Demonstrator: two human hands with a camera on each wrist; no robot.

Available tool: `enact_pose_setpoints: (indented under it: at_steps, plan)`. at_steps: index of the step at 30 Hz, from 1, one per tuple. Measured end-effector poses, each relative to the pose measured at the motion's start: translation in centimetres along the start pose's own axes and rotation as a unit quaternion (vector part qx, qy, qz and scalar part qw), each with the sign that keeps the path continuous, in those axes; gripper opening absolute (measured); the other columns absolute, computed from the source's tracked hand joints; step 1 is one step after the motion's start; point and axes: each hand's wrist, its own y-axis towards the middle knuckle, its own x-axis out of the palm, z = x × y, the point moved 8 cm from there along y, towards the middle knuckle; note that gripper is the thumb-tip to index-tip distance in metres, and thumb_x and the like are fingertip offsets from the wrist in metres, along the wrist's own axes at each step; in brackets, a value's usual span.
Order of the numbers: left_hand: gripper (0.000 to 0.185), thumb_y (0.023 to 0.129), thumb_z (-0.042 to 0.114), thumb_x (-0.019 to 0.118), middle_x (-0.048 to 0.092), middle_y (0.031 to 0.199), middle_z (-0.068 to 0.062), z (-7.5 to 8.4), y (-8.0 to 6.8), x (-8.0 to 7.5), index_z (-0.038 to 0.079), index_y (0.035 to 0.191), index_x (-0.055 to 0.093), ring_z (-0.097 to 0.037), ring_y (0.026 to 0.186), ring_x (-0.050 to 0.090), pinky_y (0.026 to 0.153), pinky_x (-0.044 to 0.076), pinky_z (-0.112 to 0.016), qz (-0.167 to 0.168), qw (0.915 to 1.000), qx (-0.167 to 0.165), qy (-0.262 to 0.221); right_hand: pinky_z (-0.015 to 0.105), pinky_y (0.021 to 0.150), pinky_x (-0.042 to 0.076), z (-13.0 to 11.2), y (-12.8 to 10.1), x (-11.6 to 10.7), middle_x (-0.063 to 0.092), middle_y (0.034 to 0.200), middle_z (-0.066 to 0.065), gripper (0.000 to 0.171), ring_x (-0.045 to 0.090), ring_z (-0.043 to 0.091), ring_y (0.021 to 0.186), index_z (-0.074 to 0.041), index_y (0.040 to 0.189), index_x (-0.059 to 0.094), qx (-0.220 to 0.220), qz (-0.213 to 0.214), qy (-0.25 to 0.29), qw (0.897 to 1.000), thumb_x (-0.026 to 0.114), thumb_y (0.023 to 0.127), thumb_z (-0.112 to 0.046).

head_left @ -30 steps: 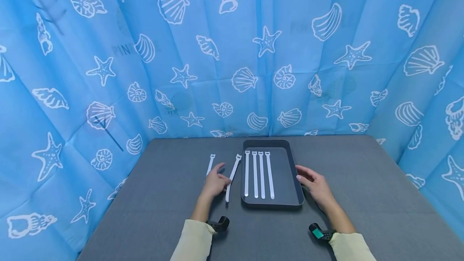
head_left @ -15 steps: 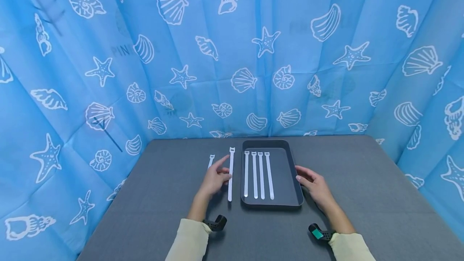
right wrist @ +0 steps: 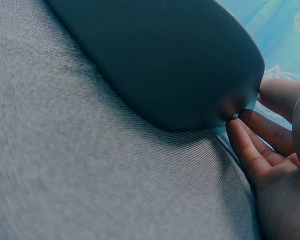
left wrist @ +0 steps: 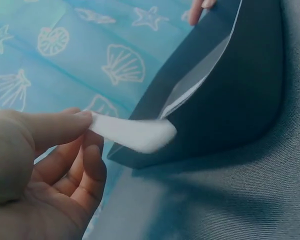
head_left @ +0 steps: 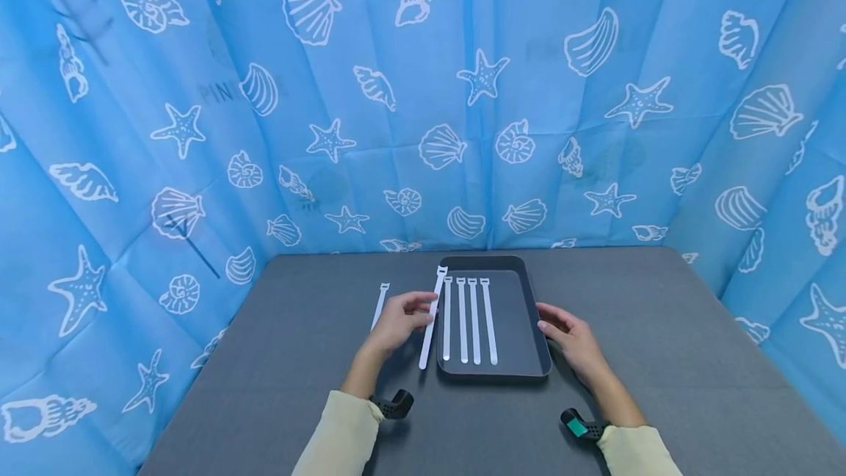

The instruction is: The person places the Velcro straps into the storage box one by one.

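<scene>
My left hand (head_left: pixel 395 323) pinches a white cable strap (head_left: pixel 432 322) with a slotted head between thumb and fingertips. The strap slants beside and overlaps the left rim of the dark grey tray (head_left: pixel 522 336) in the head view; its rounded tail (left wrist: pixel 152 136) points toward the tray's outer wall in the left wrist view. Several matching straps (head_left: pixel 474 323) lie side by side in the left part of the tray. My right hand (head_left: pixel 573 336) rests on the tray's right side, its fairly straight fingertips (right wrist: pixel 235 127) and thumb against the outer wall.
One more white strap (head_left: pixel 380 307) lies on the grey cloth-covered table (head_left: pixel 482 424) behind my left hand, partly hidden by it. A blue curtain (head_left: pixel 396 116) with white shells and starfish stands around the table's back and sides.
My left hand has lifted the strap off the table and carried it right, to the tray's left rim. The right hand has stayed at the tray's right side.
</scene>
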Motion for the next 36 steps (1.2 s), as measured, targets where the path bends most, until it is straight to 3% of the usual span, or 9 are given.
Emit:
enact_pose_setpoints:
  at_steps: [11,18,23,28,36]
  plan:
    - [0.038,0.09,0.004,0.066,0.065,0.108,-0.007,0.6,1.5,0.5,0.009,0.128,0.064,-0.021,0.093,0.062,0.075,0.056,-0.034,-0.015,0.9989,-0.022,-0.038,0.043,0.097,0.045,-0.1,-0.2,0.1,0.051,0.138,0.021,0.043,0.051,0.036,0.123,-0.001,0.139,0.05,-0.001,-0.001,-0.001,1.0,0.056,0.1,-0.018]
    - [0.039,0.091,0.007,0.066,0.062,0.113,-0.007,2.0,2.3,1.2,0.014,0.129,0.063,-0.022,0.097,0.061,0.074,0.056,-0.036,-0.029,0.9982,-0.015,-0.05,0.044,0.098,0.044,-0.2,-0.4,0.1,0.051,0.139,0.02,0.042,0.051,0.035,0.123,-0.002,0.139,0.049,0.001,-0.001,-0.001,1.0,0.055,0.1,-0.017]
    - [0.041,0.09,0.003,0.066,0.063,0.11,-0.007,2.8,3.1,2.4,0.013,0.13,0.063,-0.022,0.092,0.064,0.073,0.056,-0.036,0.0,0.9966,-0.006,-0.082,0.046,0.099,0.043,-0.4,-0.3,-0.1,0.051,0.138,0.021,0.043,0.05,0.036,0.123,-0.001,0.139,0.049,0.004,0.002,0.002,1.0,0.055,0.101,-0.018]
    - [0.042,0.09,0.003,0.066,0.064,0.106,-0.005,2.8,3.7,3.7,0.016,0.129,0.063,-0.019,0.086,0.064,0.071,0.056,-0.032,0.041,0.9944,-0.025,-0.094,0.046,0.098,0.044,-0.4,-0.3,-0.1,0.051,0.138,0.022,0.044,0.05,0.036,0.123,0.0,0.139,0.049,0.006,0.001,0.011,1.0,0.055,0.1,-0.019]
    - [0.041,0.089,0.001,0.066,0.062,0.096,-0.003,3.0,4.1,6.3,0.016,0.126,0.064,-0.018,0.073,0.064,0.058,0.055,-0.029,0.052,0.9955,-0.037,-0.07,0.042,0.096,0.046,-0.4,-0.3,0.0,0.052,0.137,0.021,0.043,0.051,0.036,0.122,0.0,0.139,0.049,0.005,-0.002,0.014,1.0,0.055,0.101,-0.019]
